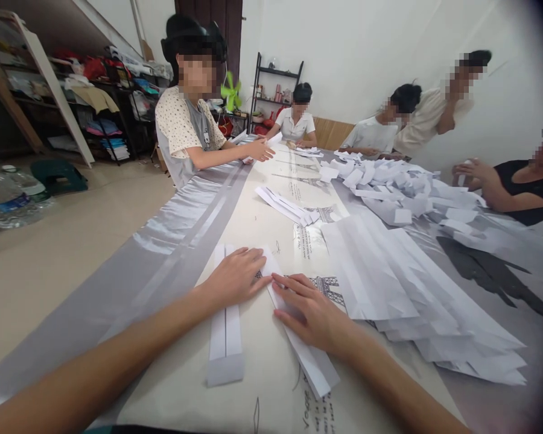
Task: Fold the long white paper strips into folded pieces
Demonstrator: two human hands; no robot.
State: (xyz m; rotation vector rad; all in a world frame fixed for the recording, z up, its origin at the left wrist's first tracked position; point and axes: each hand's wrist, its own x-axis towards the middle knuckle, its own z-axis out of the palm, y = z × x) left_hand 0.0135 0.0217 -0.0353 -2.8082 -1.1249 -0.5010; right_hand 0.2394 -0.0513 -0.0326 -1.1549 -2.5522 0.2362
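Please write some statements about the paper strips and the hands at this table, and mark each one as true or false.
1. The left hand lies flat on a folded paper strip. True.
2. The right hand holds a pair of scissors. False: it presses on a second folded strip, with no tool in it.
3. A fanned stack of white sheets lies to the right of both hands. True.
4. The two hands are far apart. False: their fingertips nearly meet.
5. The person's hands are the only ones at the table. False: a co-worker's hand rests on it farther along.
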